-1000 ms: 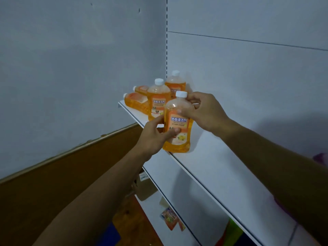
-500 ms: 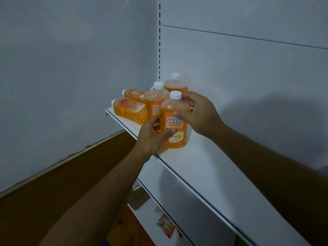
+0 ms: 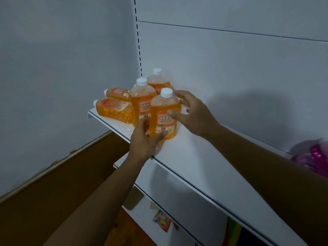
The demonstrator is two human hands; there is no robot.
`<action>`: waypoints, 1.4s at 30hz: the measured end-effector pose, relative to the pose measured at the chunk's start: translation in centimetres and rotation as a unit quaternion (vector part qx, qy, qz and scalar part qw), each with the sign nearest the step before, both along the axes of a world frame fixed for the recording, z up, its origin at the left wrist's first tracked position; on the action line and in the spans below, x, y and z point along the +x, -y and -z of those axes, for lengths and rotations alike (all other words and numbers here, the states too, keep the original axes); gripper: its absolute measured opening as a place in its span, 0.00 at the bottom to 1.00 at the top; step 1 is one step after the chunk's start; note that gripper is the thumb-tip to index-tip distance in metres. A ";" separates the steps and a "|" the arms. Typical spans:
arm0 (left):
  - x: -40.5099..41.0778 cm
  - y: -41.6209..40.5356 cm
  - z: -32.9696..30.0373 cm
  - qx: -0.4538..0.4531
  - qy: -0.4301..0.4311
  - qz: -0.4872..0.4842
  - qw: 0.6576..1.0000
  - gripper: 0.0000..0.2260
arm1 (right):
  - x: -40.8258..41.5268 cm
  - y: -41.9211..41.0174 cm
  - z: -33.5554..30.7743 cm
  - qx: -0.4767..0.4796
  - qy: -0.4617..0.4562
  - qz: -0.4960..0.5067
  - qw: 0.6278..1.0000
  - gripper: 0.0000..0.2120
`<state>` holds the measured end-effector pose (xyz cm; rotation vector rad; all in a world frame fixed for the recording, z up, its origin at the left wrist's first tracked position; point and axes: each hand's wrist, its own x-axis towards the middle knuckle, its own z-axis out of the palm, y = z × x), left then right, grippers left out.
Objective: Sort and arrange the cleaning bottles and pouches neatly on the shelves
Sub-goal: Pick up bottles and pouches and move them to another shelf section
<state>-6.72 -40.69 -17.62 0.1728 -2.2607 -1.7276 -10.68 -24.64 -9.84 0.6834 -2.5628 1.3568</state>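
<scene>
Front bottle (image 3: 164, 114): it stands upright on the shelf (image 3: 191, 162), just beside two standing bottles.
Left hand (image 3: 143, 139): your loosely spread fingers touch its base; nudge the label forward.
Right hand (image 3: 192, 114): fingers spread, gripping nothing; draw clear without tipping it.

Single view only, worn on the head, so nothing shared with a second camera. Looks forward and somewhat down along both forearms toward the far left end of a white shelf (image 3: 186, 162). Faces the corner where the shelving's back panel (image 3: 230, 77) meets the side wall (image 3: 62, 59). Close range: arms fill the lower frame, orange bottles (image 3: 164, 114) sit near centre. Wide-angle, with straight edges bowed toward the borders. Lower shelf (image 3: 145, 215) glimpsed beneath, at bottom centre.
</scene>
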 end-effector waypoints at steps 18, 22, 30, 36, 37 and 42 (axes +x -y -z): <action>15.3 -20.6 -5.0 -0.306 -0.136 0.223 0.915 0.27 | 19.8 -20.2 -4.6 0.019 -0.048 0.114 0.992 0.25; 20.6 -28.9 -6.7 -0.313 -0.169 0.313 0.880 0.23 | 26.7 -28.6 -5.6 0.041 -0.055 0.174 0.982 0.24; 26.4 -44.5 -7.4 -0.379 -0.239 0.435 0.781 0.24 | 37.9 -41.9 -6.2 0.051 -0.040 0.303 0.951 0.28; 29.3 -52.7 -7.3 -0.430 -0.346 0.440 0.708 0.26 | 43.5 -49.4 -5.3 0.078 -0.008 0.414 0.907 0.27; 29.7 -53.9 -7.2 -0.431 -0.356 0.436 0.705 0.24 | 44.2 -50.4 -5.1 0.082 0.002 0.429 0.899 0.28; 31.3 -57.4 -6.2 -0.438 -0.360 0.434 0.701 0.23 | 46.1 -54.4 -3.6 0.081 0.033 0.461 0.883 0.28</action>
